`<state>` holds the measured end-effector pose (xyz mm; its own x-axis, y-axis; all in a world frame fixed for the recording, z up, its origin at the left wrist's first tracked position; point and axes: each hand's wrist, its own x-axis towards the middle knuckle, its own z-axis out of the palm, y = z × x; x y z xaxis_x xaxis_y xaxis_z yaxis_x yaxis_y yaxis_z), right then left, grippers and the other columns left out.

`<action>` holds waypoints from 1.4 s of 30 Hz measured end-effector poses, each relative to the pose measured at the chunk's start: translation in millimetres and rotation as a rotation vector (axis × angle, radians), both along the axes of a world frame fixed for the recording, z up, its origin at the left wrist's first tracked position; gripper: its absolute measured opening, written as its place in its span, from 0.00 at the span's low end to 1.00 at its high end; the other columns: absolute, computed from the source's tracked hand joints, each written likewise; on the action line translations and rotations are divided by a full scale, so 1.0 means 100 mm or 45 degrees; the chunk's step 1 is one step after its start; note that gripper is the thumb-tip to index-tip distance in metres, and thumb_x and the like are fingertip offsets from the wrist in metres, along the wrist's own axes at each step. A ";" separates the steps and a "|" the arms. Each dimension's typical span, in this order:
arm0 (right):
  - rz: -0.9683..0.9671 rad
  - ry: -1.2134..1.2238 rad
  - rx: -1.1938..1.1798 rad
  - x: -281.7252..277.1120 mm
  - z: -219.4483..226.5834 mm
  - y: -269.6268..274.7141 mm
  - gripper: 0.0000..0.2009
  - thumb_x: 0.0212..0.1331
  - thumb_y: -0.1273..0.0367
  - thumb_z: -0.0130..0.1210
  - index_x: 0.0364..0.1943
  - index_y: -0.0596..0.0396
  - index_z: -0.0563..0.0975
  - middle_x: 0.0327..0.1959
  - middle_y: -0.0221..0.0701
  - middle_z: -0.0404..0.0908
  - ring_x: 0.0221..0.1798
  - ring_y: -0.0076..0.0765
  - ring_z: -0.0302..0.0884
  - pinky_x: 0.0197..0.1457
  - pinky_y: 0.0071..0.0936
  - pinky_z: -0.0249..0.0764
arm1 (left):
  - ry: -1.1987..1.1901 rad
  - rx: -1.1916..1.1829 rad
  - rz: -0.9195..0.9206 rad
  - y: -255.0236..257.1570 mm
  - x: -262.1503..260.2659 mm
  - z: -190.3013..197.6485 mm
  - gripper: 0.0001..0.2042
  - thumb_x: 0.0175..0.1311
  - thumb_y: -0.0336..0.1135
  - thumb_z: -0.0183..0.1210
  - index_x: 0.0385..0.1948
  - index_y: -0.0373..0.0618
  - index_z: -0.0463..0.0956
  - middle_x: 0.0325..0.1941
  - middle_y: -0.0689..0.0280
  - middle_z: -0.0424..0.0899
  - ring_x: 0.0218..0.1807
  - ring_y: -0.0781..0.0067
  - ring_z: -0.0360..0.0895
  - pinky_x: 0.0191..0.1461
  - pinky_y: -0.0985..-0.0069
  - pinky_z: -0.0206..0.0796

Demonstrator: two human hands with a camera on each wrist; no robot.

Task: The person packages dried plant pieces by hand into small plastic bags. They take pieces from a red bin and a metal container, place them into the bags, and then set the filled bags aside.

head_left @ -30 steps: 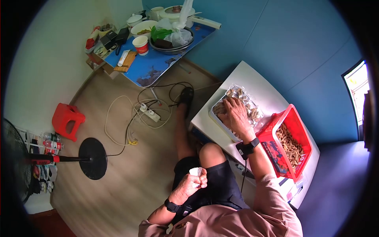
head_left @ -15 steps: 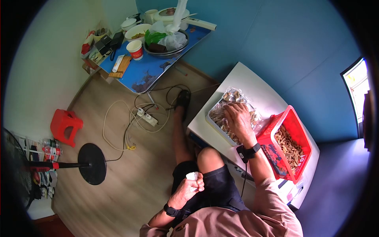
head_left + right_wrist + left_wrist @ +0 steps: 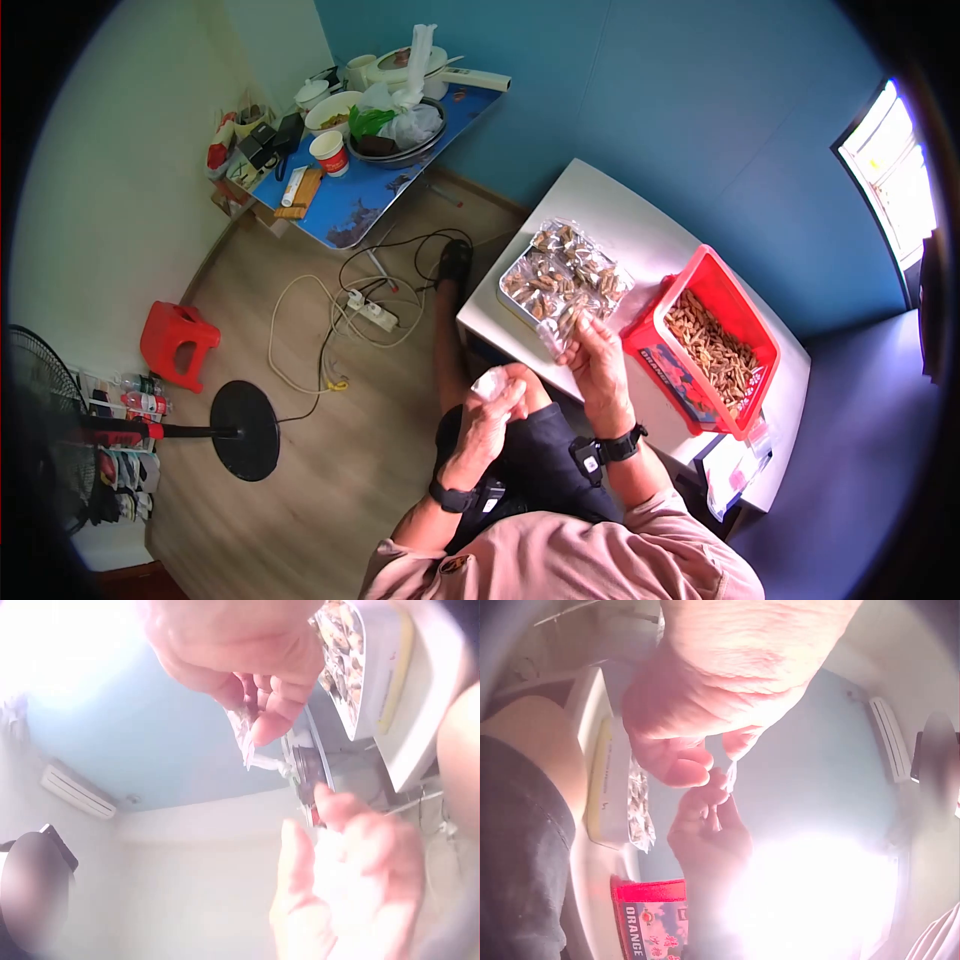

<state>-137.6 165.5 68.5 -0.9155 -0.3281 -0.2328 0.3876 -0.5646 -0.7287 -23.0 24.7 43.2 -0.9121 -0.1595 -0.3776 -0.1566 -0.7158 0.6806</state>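
Observation:
My left hand (image 3: 492, 415) is over my lap, its fingers curled round a crumpled white piece (image 3: 490, 383), perhaps tissue or thin plastic. Beside it, my right hand (image 3: 602, 378) pinches a small clear plastic packet (image 3: 556, 336) at the near edge of a white tray (image 3: 517, 308). Brown pieces show inside the packet. Several similar packets (image 3: 575, 272) fill the tray. In the right wrist view, a clear plastic end (image 3: 244, 742) sticks out from the right fingers, with the left hand (image 3: 352, 892) washed out by glare below.
A red basket (image 3: 652, 345) of small brown dried pieces stands right of the tray on a white cabinet (image 3: 590, 185). A blue table (image 3: 345, 205) with bowls and a cup is at the back left. Cables, a power strip (image 3: 372, 311) and a red stool (image 3: 178, 343) are on the floor.
My right hand has come back from inside the tray toward my lap, now with a packet in its fingers. The left hand has risen slightly toward it, still holding the white piece.

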 end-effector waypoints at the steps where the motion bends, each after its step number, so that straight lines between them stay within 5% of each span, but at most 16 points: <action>1: 0.018 -0.037 -0.012 0.12 0.06 0.01 0.07 0.68 0.69 0.51 0.39 0.59 0.76 0.23 0.28 0.78 0.22 0.23 0.78 0.28 0.21 0.80 | 0.029 -0.052 0.016 0.06 -0.02 0.09 0.14 0.61 0.35 0.63 0.44 0.39 0.77 0.29 0.68 0.79 0.25 0.83 0.72 0.31 0.82 0.66; 14: 0.190 -0.005 0.058 0.82 -0.11 0.41 0.10 0.68 0.68 0.51 0.44 0.61 0.75 0.27 0.29 0.81 0.25 0.23 0.79 0.31 0.22 0.82 | 0.173 -0.567 0.083 0.45 0.37 0.33 0.11 0.64 0.40 0.59 0.32 0.40 0.82 0.23 0.75 0.78 0.23 0.88 0.67 0.27 0.86 0.57; 17: 0.277 0.019 0.010 0.87 -0.16 0.49 0.11 0.66 0.68 0.53 0.47 0.60 0.75 0.35 0.31 0.81 0.33 0.24 0.80 0.38 0.22 0.80 | 0.207 -0.583 0.077 0.44 0.44 0.31 0.11 0.63 0.40 0.59 0.30 0.41 0.81 0.21 0.75 0.77 0.22 0.88 0.66 0.26 0.85 0.57; 22: -0.074 0.627 0.593 1.03 0.01 0.52 0.13 0.62 0.71 0.57 0.49 0.58 0.74 0.48 0.29 0.75 0.47 0.22 0.72 0.50 0.20 0.68 | 0.138 -0.620 0.002 0.42 0.53 0.33 0.08 0.62 0.36 0.61 0.27 0.43 0.78 0.22 0.73 0.77 0.24 0.85 0.69 0.28 0.84 0.60; 23: -0.051 0.885 0.776 1.01 -0.07 0.59 0.12 0.61 0.72 0.58 0.47 0.60 0.75 0.41 0.27 0.72 0.37 0.18 0.68 0.42 0.16 0.67 | 0.134 -0.623 -0.006 0.43 0.54 0.34 0.08 0.62 0.36 0.61 0.27 0.43 0.78 0.22 0.73 0.77 0.24 0.85 0.69 0.28 0.84 0.60; 26: 0.231 0.663 0.520 1.11 -0.04 0.61 0.14 0.58 0.67 0.64 0.43 0.60 0.78 0.35 0.26 0.78 0.33 0.17 0.72 0.39 0.18 0.70 | 0.166 -0.650 -0.022 0.49 0.54 0.39 0.08 0.61 0.36 0.62 0.27 0.43 0.78 0.22 0.73 0.76 0.23 0.86 0.68 0.28 0.84 0.59; 28: 0.285 0.660 0.598 1.15 0.04 0.65 0.16 0.56 0.64 0.66 0.44 0.60 0.78 0.34 0.26 0.81 0.33 0.17 0.74 0.38 0.17 0.72 | 0.079 -0.692 -0.033 0.55 0.55 0.47 0.08 0.60 0.37 0.63 0.28 0.43 0.78 0.21 0.74 0.76 0.22 0.86 0.67 0.27 0.84 0.58; 30: 0.463 0.549 0.624 1.17 0.07 0.69 0.18 0.56 0.65 0.66 0.46 0.60 0.77 0.39 0.28 0.82 0.41 0.20 0.78 0.47 0.22 0.74 | 0.081 -0.665 -0.065 0.57 0.55 0.50 0.08 0.60 0.37 0.63 0.28 0.43 0.79 0.20 0.74 0.75 0.22 0.86 0.67 0.27 0.84 0.58; 42: 0.594 0.452 0.601 1.13 0.21 0.85 0.11 0.55 0.69 0.66 0.39 0.63 0.81 0.28 0.25 0.82 0.30 0.14 0.75 0.33 0.14 0.71 | 0.056 -0.702 -0.344 0.52 0.59 0.42 0.09 0.56 0.37 0.67 0.25 0.41 0.80 0.20 0.73 0.77 0.20 0.86 0.68 0.25 0.85 0.58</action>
<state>-24.4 250.8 89.8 -0.7522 -0.6387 -0.1618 0.2071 0.0040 -0.9783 35.8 76.6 85.3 -0.9604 -0.0818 -0.2665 -0.2467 -0.1958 0.9491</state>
